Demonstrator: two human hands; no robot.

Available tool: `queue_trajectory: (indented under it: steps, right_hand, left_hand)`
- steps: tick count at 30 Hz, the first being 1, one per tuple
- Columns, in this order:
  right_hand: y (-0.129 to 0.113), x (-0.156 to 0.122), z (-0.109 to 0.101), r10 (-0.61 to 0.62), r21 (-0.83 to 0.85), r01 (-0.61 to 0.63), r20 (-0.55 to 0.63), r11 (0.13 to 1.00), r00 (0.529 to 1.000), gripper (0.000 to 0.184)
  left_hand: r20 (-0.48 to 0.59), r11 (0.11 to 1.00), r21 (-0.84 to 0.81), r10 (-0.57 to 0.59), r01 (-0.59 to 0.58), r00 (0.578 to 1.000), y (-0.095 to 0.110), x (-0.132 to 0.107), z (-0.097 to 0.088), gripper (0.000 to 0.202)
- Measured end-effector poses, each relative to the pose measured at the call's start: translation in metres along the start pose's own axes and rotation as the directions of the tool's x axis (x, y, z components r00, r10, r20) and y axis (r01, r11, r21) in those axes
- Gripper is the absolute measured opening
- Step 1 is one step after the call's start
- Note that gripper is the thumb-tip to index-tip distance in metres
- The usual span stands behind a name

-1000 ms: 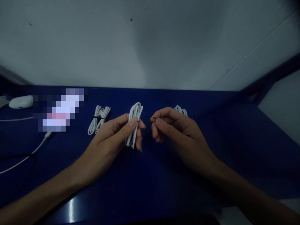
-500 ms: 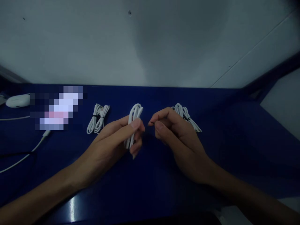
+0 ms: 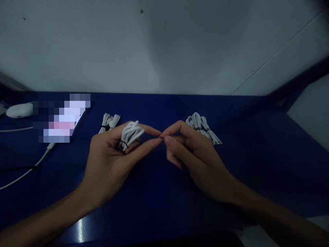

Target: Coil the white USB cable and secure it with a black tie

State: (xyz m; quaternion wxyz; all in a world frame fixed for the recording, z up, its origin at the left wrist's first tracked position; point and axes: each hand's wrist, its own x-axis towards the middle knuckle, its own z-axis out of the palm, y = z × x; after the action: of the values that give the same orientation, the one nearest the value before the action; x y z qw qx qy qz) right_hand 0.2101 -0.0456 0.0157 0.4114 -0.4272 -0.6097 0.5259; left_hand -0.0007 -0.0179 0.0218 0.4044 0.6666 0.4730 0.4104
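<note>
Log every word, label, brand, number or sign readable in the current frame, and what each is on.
No text can be read.
Screen: pixelated, nothing legible.
White case: any marking is too small or blurred to read.
Cable bundle in the left hand: no readable print.
Tied cables beyond the right hand, cables: none legible.
Wall: no lettering visible.

The table (image 3: pixel 154 206) is smooth and glossy, with a bright streak of light. The wall (image 3: pixel 89 51) behind it looks matt. Over the table, the held cable (image 3: pixel 133 132) looks smooth and plastic-coated. At the table's left, the case (image 3: pixel 19 110) looks like smooth plastic.
</note>
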Motion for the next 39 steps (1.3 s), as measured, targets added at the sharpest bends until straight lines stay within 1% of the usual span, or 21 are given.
queue_trajectory:
  steps: [3, 7, 10, 13, 16, 20, 23, 25, 27, 30, 33, 39]
  right_hand:
    - [-0.001, 0.001, -0.001, 0.027, 0.014, -0.028, 0.021, 1.000, 0.999, 0.021]
    - [-0.002, 0.002, -0.002, 0.064, 0.055, -0.068, 0.063, 0.996, 0.996, 0.018]
    - [0.000, 0.001, -0.001, 0.048, 0.024, -0.049, 0.041, 0.999, 0.998, 0.017]
    - [0.001, 0.001, 0.000, 0.012, -0.048, -0.011, 0.005, 0.999, 1.000, 0.018]
    - [0.003, 0.002, 0.001, -0.050, -0.142, 0.046, -0.029, 0.989, 0.998, 0.016]
    - [0.006, 0.003, 0.000, -0.121, -0.257, 0.100, -0.069, 0.961, 0.990, 0.016]
    - [0.008, 0.003, -0.001, -0.153, -0.304, 0.123, -0.076, 0.945, 0.985, 0.014]
    - [0.010, 0.004, -0.001, -0.167, -0.322, 0.134, -0.075, 0.937, 0.983, 0.014]
    - [0.011, 0.004, -0.002, -0.178, -0.324, 0.146, -0.071, 0.935, 0.982, 0.014]
    - [0.011, 0.005, -0.003, -0.185, -0.325, 0.151, -0.078, 0.934, 0.980, 0.011]
    - [0.011, 0.005, -0.003, -0.203, -0.354, 0.152, -0.111, 0.923, 0.973, 0.008]
    - [0.010, 0.007, -0.003, -0.289, -0.444, 0.188, -0.172, 0.876, 0.942, 0.006]
  left_hand:
    - [-0.015, 1.000, 0.018, 0.019, -0.019, 1.000, 0.000, -0.001, 0.000, 0.012]
    - [-0.047, 0.999, 0.039, 0.028, -0.026, 0.999, 0.001, -0.001, 0.000, 0.008]
    - [-0.059, 1.000, 0.027, 0.013, -0.012, 0.998, 0.003, -0.001, 0.000, 0.005]
    - [-0.055, 0.999, -0.008, -0.034, 0.033, 0.998, 0.004, 0.000, 0.000, 0.002]
    - [-0.007, 0.991, -0.059, -0.117, 0.117, 0.993, 0.002, 0.002, -0.001, 0.006]
    - [0.089, 0.965, -0.159, -0.196, 0.208, 0.977, -0.002, 0.003, -0.003, 0.014]
    - [0.151, 0.934, -0.205, -0.264, 0.292, 0.953, -0.005, 0.002, -0.004, 0.018]
    - [0.167, 0.920, -0.226, -0.287, 0.320, 0.943, -0.005, 0.001, -0.004, 0.019]
    - [0.148, 0.927, -0.213, -0.283, 0.310, 0.948, -0.004, 0.001, -0.004, 0.022]
    - [0.059, 0.956, -0.151, -0.246, 0.252, 0.967, -0.002, 0.003, -0.004, 0.024]
    - [-0.019, 0.968, -0.125, -0.223, 0.219, 0.975, 0.000, 0.006, -0.005, 0.024]
    - [-0.023, 0.976, -0.075, -0.206, 0.204, 0.978, 0.000, 0.006, -0.003, 0.027]
